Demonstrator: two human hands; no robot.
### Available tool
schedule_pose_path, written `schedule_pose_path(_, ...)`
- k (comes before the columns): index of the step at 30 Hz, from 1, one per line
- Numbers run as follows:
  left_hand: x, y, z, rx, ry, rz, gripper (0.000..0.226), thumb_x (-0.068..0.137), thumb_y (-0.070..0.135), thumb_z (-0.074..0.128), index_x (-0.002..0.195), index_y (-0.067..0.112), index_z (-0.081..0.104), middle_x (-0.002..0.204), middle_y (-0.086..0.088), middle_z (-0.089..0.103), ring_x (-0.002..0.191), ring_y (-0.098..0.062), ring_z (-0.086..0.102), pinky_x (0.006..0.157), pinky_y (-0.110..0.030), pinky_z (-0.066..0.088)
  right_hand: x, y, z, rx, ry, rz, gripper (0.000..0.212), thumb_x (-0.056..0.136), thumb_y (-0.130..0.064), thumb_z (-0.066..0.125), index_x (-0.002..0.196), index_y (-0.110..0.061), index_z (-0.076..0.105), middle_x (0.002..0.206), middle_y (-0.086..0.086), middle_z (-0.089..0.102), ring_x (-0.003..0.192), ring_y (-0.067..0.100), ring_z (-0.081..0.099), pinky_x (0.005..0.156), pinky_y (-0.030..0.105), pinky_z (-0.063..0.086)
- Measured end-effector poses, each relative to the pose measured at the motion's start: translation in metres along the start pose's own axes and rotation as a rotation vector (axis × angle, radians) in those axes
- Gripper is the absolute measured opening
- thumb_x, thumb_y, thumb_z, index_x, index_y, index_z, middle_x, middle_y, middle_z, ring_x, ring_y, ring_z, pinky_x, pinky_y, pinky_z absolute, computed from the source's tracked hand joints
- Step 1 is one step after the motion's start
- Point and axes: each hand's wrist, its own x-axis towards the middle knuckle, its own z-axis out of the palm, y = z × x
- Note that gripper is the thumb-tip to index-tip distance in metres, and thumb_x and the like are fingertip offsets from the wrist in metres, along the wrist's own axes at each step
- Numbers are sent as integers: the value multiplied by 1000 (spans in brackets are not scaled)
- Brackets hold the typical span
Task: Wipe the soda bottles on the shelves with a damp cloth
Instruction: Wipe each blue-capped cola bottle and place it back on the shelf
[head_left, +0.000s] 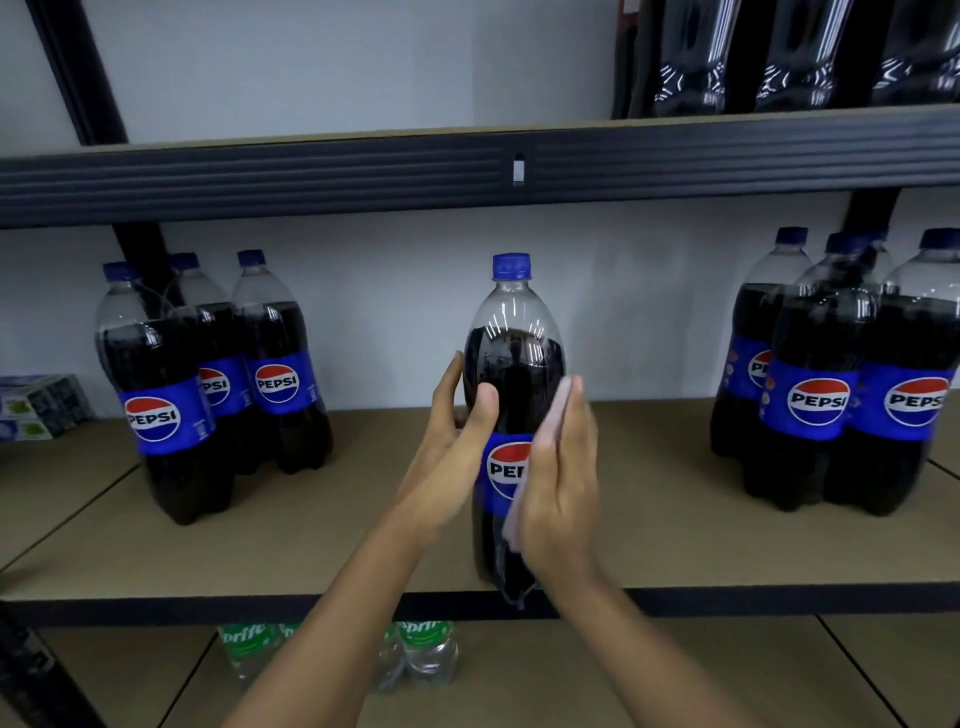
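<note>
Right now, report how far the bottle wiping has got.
Done: nothing shows which bottles are already wiped. In hand: the left hand holds the centre Pepsi bottle while the right hand presses the pale cloth to its side. Possibly left: the left Pepsi group, right Pepsi group, Sprite bottles below, dark bottles above.

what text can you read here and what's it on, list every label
"PEPSI": blue labels of the bottles on the left, one partly hidden.
"PEP": label of the middle bottle; the rest is behind the right hand.
"PEPSI": labels of the bottles on the right, cut off on two.
"prite", "Sprit": green labels of the small bottles below, partly hidden.
Small print on the labels and the boxes at far left: too blurred to read.
</note>
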Motion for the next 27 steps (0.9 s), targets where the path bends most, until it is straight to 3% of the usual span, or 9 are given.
schedule_pose_path(4, 2, -4, -1, 11, 36, 0, 75, 81, 79, 52, 149, 56, 33, 128, 12, 66, 111, -10, 71, 96, -40, 60, -48, 22, -8, 17, -79, 178, 45, 103, -59, 23, 140, -80, 9, 153, -50, 18, 150, -8, 19, 123, 26, 28)
schedule_pose_path(8, -8, -7, -7, -24, 21, 26, 86, 69, 90, 60, 145, 56, 39, 133, 8, 65, 119, -13, 68, 99, -45, 59, -39, 11, -9, 64, -59, 177, 46, 107, -46, 25, 148, -64, 14, 153, -47, 21, 150, -7, 21, 125, 33, 27)
schedule_pose_path(12, -23, -10, -13, -52, 2, 74, 75, 75, 82, 65, 142, 57, 43, 138, 13, 63, 129, -11, 61, 107, -49, 52, 7, -31, -6, 66, -6, -37, 47, 111, -35, 24, 151, -57, 15, 157, -43, 18, 153, 0, 19, 126, 28, 19)
schedule_pose_path(14, -29, -9, -15, -62, -7, 78, 70, 76, 78, 67, 139, 58, 46, 136, 16, 65, 129, -10, 61, 110, -48, 50, 30, -52, -7, 8, -18, -165, 47, 110, -32, 25, 156, -42, 24, 161, -33, 20, 154, 2, 18, 125, 24, 16)
schedule_pose_path(17, -34, -5, -15, -91, -22, 69, 76, 70, 80, 71, 138, 58, 44, 136, 17, 66, 129, -7, 61, 111, -44, 50, 59, -74, -14, -106, -66, -355, 46, 110, -22, 33, 156, -21, 31, 160, -14, 30, 153, 8, 24, 121, 24, 20)
schedule_pose_path(19, -36, -4, -16, -96, -30, 75, 82, 66, 84, 72, 138, 58, 44, 137, 15, 65, 131, -8, 60, 111, -44, 50, 74, -84, -18, -159, -122, -461, 45, 110, -18, 38, 154, -15, 39, 159, -2, 37, 152, 14, 29, 120, 28, 25)
schedule_pose_path(22, -38, -4, -15, -88, -36, 91, 71, 76, 72, 70, 140, 54, 45, 136, 14, 66, 130, -8, 60, 112, -44, 48, 90, -90, -21, -244, -226, -553, 38, 109, -21, 40, 142, -12, 56, 147, 2, 51, 143, 15, 42, 116, 35, 36)
schedule_pose_path(24, -37, -5, -15, -82, -34, 95, 63, 80, 68, 67, 138, 56, 47, 136, 13, 66, 130, -10, 61, 112, -45, 48, 99, -92, -20, -186, -242, -495, 33, 109, -23, 40, 129, -17, 64, 134, -5, 57, 131, 11, 51, 109, 39, 43)
schedule_pose_path(27, -35, -4, -14, -90, -34, 92, 68, 73, 78, 71, 135, 60, 49, 134, 13, 67, 129, -11, 62, 111, -46, 49, 105, -97, -16, 30, -217, -215, 31, 107, -26, 40, 114, -24, 70, 118, -14, 61, 118, 7, 58, 104, 40, 46)
